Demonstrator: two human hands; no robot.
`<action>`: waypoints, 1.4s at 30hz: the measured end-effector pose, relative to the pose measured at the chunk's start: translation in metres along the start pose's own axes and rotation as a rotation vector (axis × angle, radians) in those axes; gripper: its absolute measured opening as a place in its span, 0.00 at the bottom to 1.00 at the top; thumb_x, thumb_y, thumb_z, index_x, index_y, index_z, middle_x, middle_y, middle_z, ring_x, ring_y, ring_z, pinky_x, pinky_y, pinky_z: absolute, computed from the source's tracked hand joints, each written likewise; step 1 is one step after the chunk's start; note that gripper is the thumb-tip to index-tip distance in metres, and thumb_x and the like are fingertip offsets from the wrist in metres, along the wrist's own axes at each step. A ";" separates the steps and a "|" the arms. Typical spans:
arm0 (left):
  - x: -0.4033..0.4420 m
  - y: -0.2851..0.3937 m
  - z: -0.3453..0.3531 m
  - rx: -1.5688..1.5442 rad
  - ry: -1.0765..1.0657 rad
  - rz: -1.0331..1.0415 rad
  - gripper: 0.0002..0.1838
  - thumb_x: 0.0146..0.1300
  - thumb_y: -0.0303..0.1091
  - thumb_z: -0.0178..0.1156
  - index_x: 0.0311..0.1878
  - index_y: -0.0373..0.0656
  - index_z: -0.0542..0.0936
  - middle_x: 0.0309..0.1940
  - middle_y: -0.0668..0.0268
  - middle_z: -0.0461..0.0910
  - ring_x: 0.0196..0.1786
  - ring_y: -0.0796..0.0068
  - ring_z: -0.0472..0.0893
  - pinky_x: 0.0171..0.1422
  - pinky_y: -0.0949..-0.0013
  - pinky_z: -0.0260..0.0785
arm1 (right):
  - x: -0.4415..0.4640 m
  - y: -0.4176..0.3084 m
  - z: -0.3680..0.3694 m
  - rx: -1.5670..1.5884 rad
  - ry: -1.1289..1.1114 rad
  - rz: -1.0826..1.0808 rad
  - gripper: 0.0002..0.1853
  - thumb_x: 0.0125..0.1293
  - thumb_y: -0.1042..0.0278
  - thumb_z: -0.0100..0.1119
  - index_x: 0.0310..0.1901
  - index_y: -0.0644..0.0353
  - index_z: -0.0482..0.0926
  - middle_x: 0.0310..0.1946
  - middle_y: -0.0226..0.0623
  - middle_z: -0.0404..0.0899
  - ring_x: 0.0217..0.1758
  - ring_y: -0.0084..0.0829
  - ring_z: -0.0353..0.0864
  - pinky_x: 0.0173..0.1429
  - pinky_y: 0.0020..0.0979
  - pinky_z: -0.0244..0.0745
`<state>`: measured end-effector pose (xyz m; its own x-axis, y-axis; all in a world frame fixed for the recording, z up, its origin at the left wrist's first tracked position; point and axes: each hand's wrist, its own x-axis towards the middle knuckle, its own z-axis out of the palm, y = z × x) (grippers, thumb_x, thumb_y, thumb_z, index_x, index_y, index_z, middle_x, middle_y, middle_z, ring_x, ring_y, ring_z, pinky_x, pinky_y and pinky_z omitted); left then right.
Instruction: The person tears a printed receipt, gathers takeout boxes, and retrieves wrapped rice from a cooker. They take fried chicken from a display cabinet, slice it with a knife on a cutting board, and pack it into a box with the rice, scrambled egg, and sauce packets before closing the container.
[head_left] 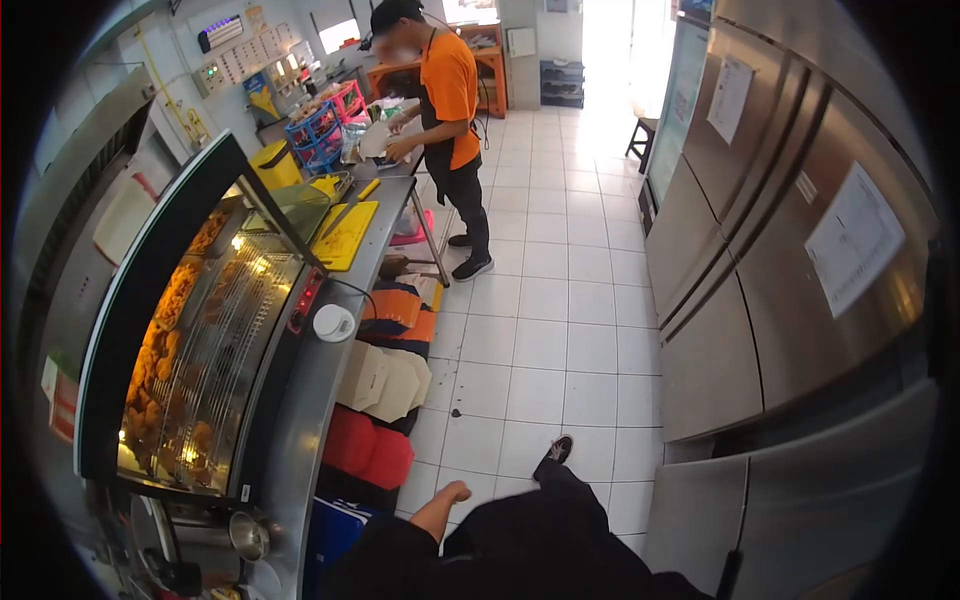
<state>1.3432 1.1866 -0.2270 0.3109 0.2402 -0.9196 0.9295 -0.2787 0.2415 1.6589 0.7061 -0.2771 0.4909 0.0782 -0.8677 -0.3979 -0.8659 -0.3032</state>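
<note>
My left hand (455, 492) hangs low over the white floor tiles, beside my dark clothing. Its fingers look curled in, and nothing shows in them. Nearest to it are the red folded boxes (365, 450) on the shelf under the steel counter. My right hand is out of sight; only a dim bit of arm shows at the bottom right edge. One of my dark shoes (553, 456) is forward on the floor.
A lit glass food warmer (190, 360) holding fried pieces stands on the steel counter (300, 440). Further along are a white scale (334, 323) and a yellow cutting board (345, 237) with a knife. A person in orange (450, 90) works beyond. Steel fridges (760, 270) line the right.
</note>
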 end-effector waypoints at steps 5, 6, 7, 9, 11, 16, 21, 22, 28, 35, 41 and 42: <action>-0.018 0.043 -0.083 -0.603 -0.153 -0.375 0.29 0.66 0.49 0.54 0.67 0.46 0.73 0.60 0.61 0.82 0.54 0.55 0.83 0.56 0.44 0.72 | 0.125 -0.301 -0.083 0.015 0.008 -0.281 0.06 0.60 0.74 0.56 0.26 0.64 0.77 0.24 0.42 0.81 0.22 0.37 0.82 0.20 0.38 0.74; -0.012 0.062 -0.104 -0.721 -0.103 -0.341 0.28 0.67 0.49 0.53 0.67 0.47 0.73 0.60 0.62 0.82 0.53 0.56 0.84 0.56 0.44 0.72 | 0.112 -0.377 -0.104 0.103 -0.030 -0.315 0.07 0.63 0.71 0.52 0.37 0.62 0.79 0.30 0.43 0.83 0.25 0.39 0.84 0.24 0.41 0.77; 0.001 0.075 -0.125 -0.842 -0.056 -0.297 0.26 0.68 0.48 0.53 0.66 0.47 0.73 0.59 0.62 0.82 0.52 0.57 0.84 0.56 0.44 0.72 | 0.117 -0.447 -0.118 0.150 -0.012 -0.351 0.06 0.63 0.73 0.52 0.40 0.61 0.76 0.31 0.41 0.84 0.26 0.36 0.85 0.24 0.38 0.76; 0.034 0.110 -0.173 -1.064 0.086 -0.220 0.21 0.70 0.43 0.52 0.63 0.48 0.74 0.54 0.64 0.83 0.48 0.60 0.84 0.54 0.44 0.72 | 0.118 -0.575 -0.147 0.115 0.033 -0.568 0.07 0.62 0.74 0.55 0.42 0.58 0.72 0.31 0.41 0.84 0.25 0.33 0.84 0.22 0.34 0.74; 0.075 0.143 -0.217 -1.077 0.153 -0.259 0.22 0.69 0.43 0.53 0.63 0.47 0.74 0.54 0.63 0.84 0.50 0.58 0.84 0.55 0.45 0.72 | 0.139 -0.666 -0.163 0.074 0.046 -0.703 0.07 0.63 0.74 0.56 0.41 0.58 0.71 0.31 0.42 0.84 0.24 0.32 0.84 0.21 0.33 0.73; 0.169 0.244 -0.367 -0.731 -0.100 -0.237 0.28 0.66 0.43 0.50 0.69 0.48 0.70 0.65 0.60 0.79 0.59 0.54 0.83 0.61 0.43 0.70 | 0.206 -0.832 -0.190 0.101 -0.061 -0.721 0.07 0.67 0.72 0.53 0.44 0.56 0.68 0.34 0.43 0.85 0.25 0.33 0.84 0.21 0.33 0.74; 0.256 0.339 -0.552 -0.525 -0.142 -0.173 0.29 0.65 0.45 0.48 0.68 0.45 0.74 0.67 0.60 0.78 0.58 0.57 0.83 0.60 0.46 0.73 | 0.272 -0.838 -0.202 0.161 -0.138 -0.342 0.10 0.70 0.64 0.46 0.41 0.64 0.68 0.32 0.50 0.84 0.26 0.38 0.85 0.21 0.39 0.77; 0.279 0.369 -0.598 -0.532 -0.086 -0.172 0.28 0.64 0.44 0.48 0.65 0.44 0.77 0.64 0.58 0.80 0.56 0.58 0.85 0.58 0.47 0.75 | 0.278 -0.826 -0.206 0.231 -0.120 -0.259 0.13 0.70 0.61 0.46 0.44 0.64 0.70 0.32 0.50 0.84 0.30 0.45 0.86 0.24 0.46 0.79; 0.370 0.511 -0.857 -0.454 0.359 0.292 0.18 0.61 0.41 0.53 0.39 0.36 0.85 0.37 0.50 0.87 0.37 0.60 0.86 0.44 0.58 0.77 | 0.284 -0.897 -0.197 0.033 0.021 -0.055 0.17 0.68 0.60 0.47 0.51 0.64 0.74 0.34 0.51 0.82 0.36 0.49 0.87 0.33 0.53 0.80; 0.440 0.588 -1.060 -0.696 0.327 0.340 0.20 0.66 0.45 0.55 0.48 0.37 0.83 0.37 0.57 0.87 0.34 0.65 0.85 0.41 0.65 0.77 | 0.420 -1.178 -0.202 -0.215 -0.079 -0.155 0.14 0.67 0.62 0.50 0.43 0.64 0.77 0.36 0.50 0.85 0.36 0.45 0.87 0.33 0.52 0.80; 0.504 0.552 -1.165 -0.551 -0.130 -0.251 0.24 0.66 0.48 0.54 0.59 0.45 0.80 0.51 0.60 0.84 0.50 0.59 0.84 0.54 0.50 0.75 | 0.561 -1.584 -0.206 0.078 -0.212 -0.245 0.13 0.68 0.64 0.50 0.37 0.65 0.80 0.36 0.48 0.87 0.34 0.39 0.88 0.31 0.47 0.80; 0.459 0.569 -1.199 -0.666 -0.157 -0.109 0.24 0.68 0.48 0.53 0.61 0.45 0.78 0.55 0.59 0.82 0.55 0.56 0.82 0.57 0.43 0.74 | 0.574 -1.659 -0.205 -0.134 -0.292 -0.427 0.13 0.68 0.63 0.46 0.39 0.64 0.77 0.36 0.48 0.85 0.35 0.42 0.87 0.35 0.48 0.80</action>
<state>2.2524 2.2536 -0.1399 0.2234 0.0830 -0.9712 0.8933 0.3813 0.2381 2.7598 2.0866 -0.1913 0.3434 0.5555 -0.7573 -0.0976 -0.7808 -0.6171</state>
